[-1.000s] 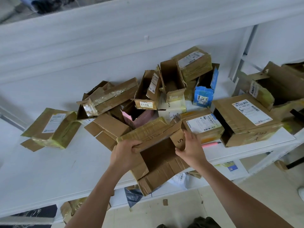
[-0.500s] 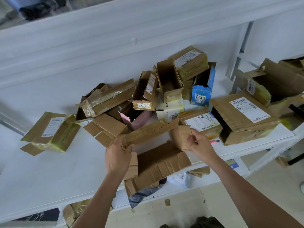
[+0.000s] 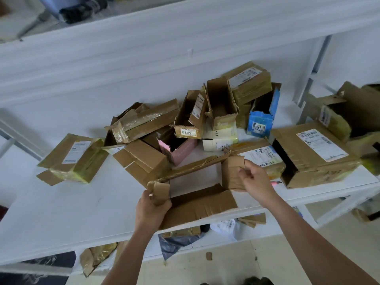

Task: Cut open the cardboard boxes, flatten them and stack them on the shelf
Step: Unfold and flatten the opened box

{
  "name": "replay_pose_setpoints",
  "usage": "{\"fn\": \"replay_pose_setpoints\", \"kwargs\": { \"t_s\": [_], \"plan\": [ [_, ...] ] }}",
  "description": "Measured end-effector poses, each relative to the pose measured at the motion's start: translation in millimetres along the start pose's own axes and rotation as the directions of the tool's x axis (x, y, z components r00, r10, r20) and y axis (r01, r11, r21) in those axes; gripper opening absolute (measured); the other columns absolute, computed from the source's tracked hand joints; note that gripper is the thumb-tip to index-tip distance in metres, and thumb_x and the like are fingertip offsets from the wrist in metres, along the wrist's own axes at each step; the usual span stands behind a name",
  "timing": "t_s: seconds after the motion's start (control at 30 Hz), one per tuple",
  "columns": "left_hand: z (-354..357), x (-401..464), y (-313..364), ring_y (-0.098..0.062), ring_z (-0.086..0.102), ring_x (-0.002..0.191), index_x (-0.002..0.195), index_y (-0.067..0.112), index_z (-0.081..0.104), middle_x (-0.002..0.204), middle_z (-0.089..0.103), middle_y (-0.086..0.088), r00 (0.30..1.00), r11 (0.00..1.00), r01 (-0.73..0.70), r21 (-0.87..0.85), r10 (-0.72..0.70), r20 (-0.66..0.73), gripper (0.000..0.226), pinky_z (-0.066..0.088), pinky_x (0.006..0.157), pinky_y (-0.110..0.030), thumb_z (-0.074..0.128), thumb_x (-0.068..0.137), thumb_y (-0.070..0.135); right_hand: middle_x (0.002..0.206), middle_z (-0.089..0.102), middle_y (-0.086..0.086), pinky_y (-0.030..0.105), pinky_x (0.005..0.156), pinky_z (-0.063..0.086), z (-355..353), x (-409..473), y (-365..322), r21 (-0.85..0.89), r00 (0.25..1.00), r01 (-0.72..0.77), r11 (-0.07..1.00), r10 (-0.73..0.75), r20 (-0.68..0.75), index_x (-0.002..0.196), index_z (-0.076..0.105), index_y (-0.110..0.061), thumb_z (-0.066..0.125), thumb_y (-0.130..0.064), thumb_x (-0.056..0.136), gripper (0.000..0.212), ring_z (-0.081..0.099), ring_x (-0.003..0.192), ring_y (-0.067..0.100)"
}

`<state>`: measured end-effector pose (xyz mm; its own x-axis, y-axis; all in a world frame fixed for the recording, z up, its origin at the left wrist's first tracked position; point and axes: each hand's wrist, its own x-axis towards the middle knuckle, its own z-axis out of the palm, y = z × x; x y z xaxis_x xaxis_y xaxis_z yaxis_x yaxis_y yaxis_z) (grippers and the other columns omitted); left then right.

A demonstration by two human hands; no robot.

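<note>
Since half a second ago we have pulled the cut-open box wider: its two end panels now stand further apart and white shelf shows through the middle of the frame. Our left hand grips the crumpled left end panel, fingers curled round it. Our right hand pinches the right end panel between thumb and bent fingers. The long near panel lies flat between our two hands, jutting over the shelf's front edge; the far wall runs as a thin strip just beyond our fingertips. Past that strip sits the heap of boxes, including a pink box and a blue box. A taped parcel lies well left of our left fingers, and a large labelled box is just right of our right fingers.
</note>
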<state>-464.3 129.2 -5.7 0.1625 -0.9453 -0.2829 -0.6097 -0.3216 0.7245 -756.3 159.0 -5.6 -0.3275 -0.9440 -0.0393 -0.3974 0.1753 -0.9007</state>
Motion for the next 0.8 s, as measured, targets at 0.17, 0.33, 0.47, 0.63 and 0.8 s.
{"fn": "replay_pose_setpoints", "kwargs": {
  "t_s": [0.17,0.33,0.47,0.63,0.8],
  "plan": [
    [-29,-3,-26,-0.030,0.062,0.106,0.112,0.013,0.066,0.118,0.065,-0.014,0.986,0.902,0.127,-0.413,-0.070,0.149,0.024,0.056,0.089,-0.043,0.045,0.101,0.012,0.082,0.060,0.007,0.011,0.058,0.041,-10,2,2,-0.029,1.000,0.027,0.999,-0.027,0.009,0.116,0.060,-0.013,0.049,-0.016,0.102,0.019,0.058,0.074,0.014],
    [-40,-4,-57,-0.038,0.064,0.099,0.120,-0.002,0.059,0.113,0.067,-0.023,0.939,0.577,0.341,-0.742,-0.168,0.301,0.026,0.058,0.080,-0.044,0.044,0.099,0.003,0.129,0.050,-0.010,0.010,0.098,0.036,-6,-4,4,-0.130,0.991,0.053,0.990,-0.036,0.129,0.146,0.045,-0.019,0.049,-0.024,0.103,0.043,0.046,0.125,0.007],
    [-40,-6,-68,-0.036,0.066,0.090,0.093,0.003,0.064,0.107,0.068,-0.018,0.911,0.451,0.406,-0.795,-0.134,0.389,0.019,0.056,0.078,-0.048,0.055,0.081,0.015,0.131,0.052,-0.006,0.007,0.092,0.034,-5,-6,7,-0.147,0.987,0.029,0.989,-0.004,0.164,0.145,0.046,-0.019,0.047,-0.022,0.103,0.042,0.047,0.119,0.005],
    [-38,7,-68,-0.039,0.062,0.108,0.115,0.014,0.058,0.116,0.063,-0.017,0.751,0.564,0.648,-0.512,-0.362,0.552,0.055,0.053,0.091,-0.057,0.062,0.085,0.060,0.093,0.049,-0.009,0.023,0.078,0.042,3,-9,13,0.041,0.979,-0.184,0.982,0.179,0.095,0.105,0.049,-0.023,0.049,-0.020,0.103,0.004,0.050,0.093,0.015],
    [-32,8,-64,-0.029,0.070,0.069,0.103,-0.005,0.065,0.086,0.071,-0.017,0.734,0.634,0.655,-0.412,-0.404,0.546,0.063,0.056,0.057,-0.034,0.088,0.056,0.030,0.105,0.065,0.012,0.046,0.094,0.052,13,-16,8,0.470,0.924,-0.382,0.796,0.316,0.216,0.110,0.058,-0.015,0.047,0.002,0.100,0.022,0.065,0.096,0.025]
  ]
}}
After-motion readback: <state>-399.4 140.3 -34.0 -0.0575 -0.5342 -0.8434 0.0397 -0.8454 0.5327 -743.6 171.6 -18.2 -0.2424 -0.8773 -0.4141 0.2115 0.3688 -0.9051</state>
